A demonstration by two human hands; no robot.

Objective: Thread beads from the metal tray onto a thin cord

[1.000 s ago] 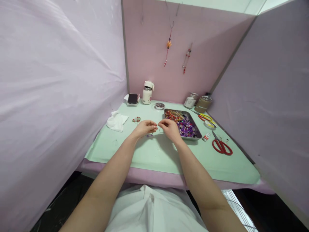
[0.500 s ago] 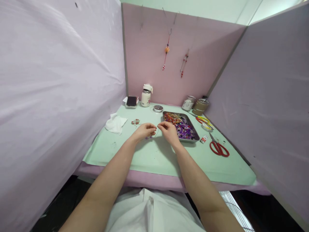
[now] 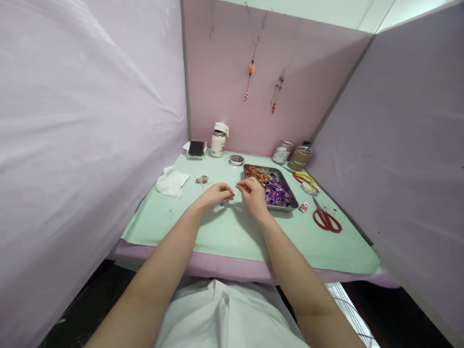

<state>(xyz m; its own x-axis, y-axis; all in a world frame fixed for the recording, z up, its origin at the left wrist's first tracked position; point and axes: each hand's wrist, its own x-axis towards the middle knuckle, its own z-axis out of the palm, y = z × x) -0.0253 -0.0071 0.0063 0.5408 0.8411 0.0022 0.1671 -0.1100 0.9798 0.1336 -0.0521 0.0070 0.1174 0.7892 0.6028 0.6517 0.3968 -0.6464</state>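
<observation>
Over the middle of the green table cover, my left hand (image 3: 219, 194) pinches a thin cord, with small purple beads (image 3: 224, 202) hanging just under its fingers. My right hand (image 3: 251, 191) is close beside it on the right, its thumb and forefinger closed on the same thin cord (image 3: 237, 194). A small gap separates the two sets of fingertips. Partly behind my right hand lies a metal tray (image 3: 286, 209) with purple beads and red and gold cords. A small red and green beaded piece (image 3: 202, 180) rests left of my hands.
Red-handled scissors (image 3: 326, 221), a small red and white packet (image 3: 304, 206) and yellow-handled scissors (image 3: 303, 177) lie at the right. Two jars (image 3: 282, 152), a white bottle (image 3: 218, 144), a round dish (image 3: 237, 160) and a black pad (image 3: 197, 149) stand at the back. A white cloth (image 3: 171, 182) lies left.
The view has shifted slightly. The purple beads under my left hand now show more clearly, and my hands keep almost the same place and pinch.
</observation>
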